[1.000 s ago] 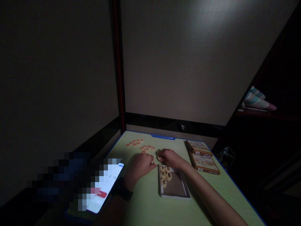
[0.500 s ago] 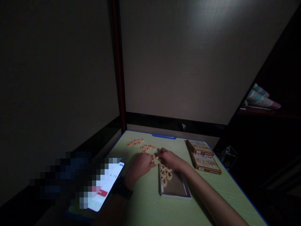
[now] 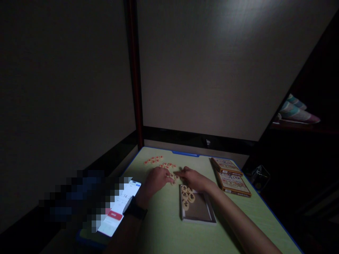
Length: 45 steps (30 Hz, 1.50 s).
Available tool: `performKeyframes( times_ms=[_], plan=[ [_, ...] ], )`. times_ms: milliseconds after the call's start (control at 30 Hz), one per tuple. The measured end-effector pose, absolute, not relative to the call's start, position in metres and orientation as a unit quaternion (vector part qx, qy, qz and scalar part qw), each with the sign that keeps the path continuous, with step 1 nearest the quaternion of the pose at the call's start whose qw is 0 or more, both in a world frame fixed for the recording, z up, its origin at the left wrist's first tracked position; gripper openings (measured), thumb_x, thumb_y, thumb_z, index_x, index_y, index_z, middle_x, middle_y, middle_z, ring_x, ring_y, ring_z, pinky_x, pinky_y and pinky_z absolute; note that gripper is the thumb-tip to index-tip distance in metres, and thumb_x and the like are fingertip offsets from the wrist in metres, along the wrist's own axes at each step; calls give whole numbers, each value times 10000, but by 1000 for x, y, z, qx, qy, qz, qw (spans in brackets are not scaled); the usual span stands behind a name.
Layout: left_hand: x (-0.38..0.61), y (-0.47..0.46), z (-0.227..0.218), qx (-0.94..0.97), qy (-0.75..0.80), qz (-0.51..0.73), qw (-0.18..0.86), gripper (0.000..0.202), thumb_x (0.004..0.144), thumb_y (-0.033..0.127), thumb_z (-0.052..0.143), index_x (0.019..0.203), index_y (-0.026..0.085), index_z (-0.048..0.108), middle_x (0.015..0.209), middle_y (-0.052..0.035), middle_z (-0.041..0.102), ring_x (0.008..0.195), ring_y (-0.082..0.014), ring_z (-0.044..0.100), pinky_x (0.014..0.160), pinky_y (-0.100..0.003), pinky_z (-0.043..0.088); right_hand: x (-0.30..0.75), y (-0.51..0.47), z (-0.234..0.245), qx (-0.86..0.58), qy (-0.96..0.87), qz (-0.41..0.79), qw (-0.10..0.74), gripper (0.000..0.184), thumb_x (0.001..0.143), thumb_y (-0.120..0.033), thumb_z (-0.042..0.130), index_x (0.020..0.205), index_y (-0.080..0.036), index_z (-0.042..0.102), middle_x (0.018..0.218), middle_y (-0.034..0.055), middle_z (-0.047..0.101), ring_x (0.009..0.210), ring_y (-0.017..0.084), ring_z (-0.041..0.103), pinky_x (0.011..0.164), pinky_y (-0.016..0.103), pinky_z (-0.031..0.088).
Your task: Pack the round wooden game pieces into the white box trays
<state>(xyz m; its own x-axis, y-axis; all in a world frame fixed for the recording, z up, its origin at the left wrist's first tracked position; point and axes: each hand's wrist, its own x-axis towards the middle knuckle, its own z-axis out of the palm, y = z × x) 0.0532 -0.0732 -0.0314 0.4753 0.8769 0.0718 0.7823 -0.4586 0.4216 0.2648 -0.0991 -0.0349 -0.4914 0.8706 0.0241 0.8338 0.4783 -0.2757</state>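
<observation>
Several black-lettered Chinese chess pieces [image 3: 173, 182] lie together on the green tabletop between my two hands. My left hand [image 3: 158, 179] reaches in from the left, its thumb and forefinger apart at the edge of this group. From the right, my right hand [image 3: 194, 179] stretches its forefinger to the pieces, while its other fingers are partly hidden. Just nearer to me is a shallow box [image 3: 200, 208] with several black-lettered pieces [image 3: 184, 195] in its left part. Beyond my left hand, red-lettered pieces [image 3: 153, 160] lie in two clusters, one partly covered by that hand.
Two stacked, printed boxes [image 3: 233, 181] stand at the table's right side. A lit phone [image 3: 113, 215] is at the left by my watch [image 3: 135, 209]. A blue handle [image 3: 185, 153] marks the far table edge, with a wall panel [image 3: 196, 77] behind it.
My left hand has drawn back slightly to the left and its thumb and forefinger have parted, showing more of the black-lettered pieces. My right forefinger stays at the group.
</observation>
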Motion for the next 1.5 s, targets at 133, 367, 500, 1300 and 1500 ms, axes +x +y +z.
performKeyframes(
  times_ms=[133,367,500,1300,1500],
  plan=[
    [49,-69,-30,819,552,142,69,232,939,216,509,939,180,738,1010,-85,732,940,-189,669,807,-268,474,268,-93,-32,-500,-852,106,114,345,852,-67,519,1113,-159,726,907,88,616,809,180,573,775,258,438],
    [48,-73,-34,813,578,58,26,328,935,107,413,1063,170,709,1052,-132,705,989,-239,675,813,-322,507,259,-91,-37,-486,-851,110,164,286,790,-7,536,941,-137,741,914,89,627,860,187,594,802,261,447],
    [47,-73,-34,813,580,52,30,332,928,97,421,1087,178,701,1102,-124,704,1040,-234,664,858,-319,501,256,-93,-39,-481,-850,108,183,301,775,3,538,940,-147,741,910,85,642,869,192,605,813,267,450],
    [49,-72,-37,818,569,68,48,323,947,150,447,1150,217,689,1101,-123,718,1029,-239,677,841,-318,505,253,-92,-45,-484,-840,127,211,302,745,12,565,925,-153,743,964,90,735,915,201,668,844,276,479],
    [49,-71,-37,821,566,62,48,328,935,138,448,1145,209,689,1118,-121,717,1038,-235,674,841,-307,501,250,-93,-43,-493,-829,153,215,418,731,22,551,1060,-154,738,1059,100,751,967,211,691,879,284,489]
  ],
)
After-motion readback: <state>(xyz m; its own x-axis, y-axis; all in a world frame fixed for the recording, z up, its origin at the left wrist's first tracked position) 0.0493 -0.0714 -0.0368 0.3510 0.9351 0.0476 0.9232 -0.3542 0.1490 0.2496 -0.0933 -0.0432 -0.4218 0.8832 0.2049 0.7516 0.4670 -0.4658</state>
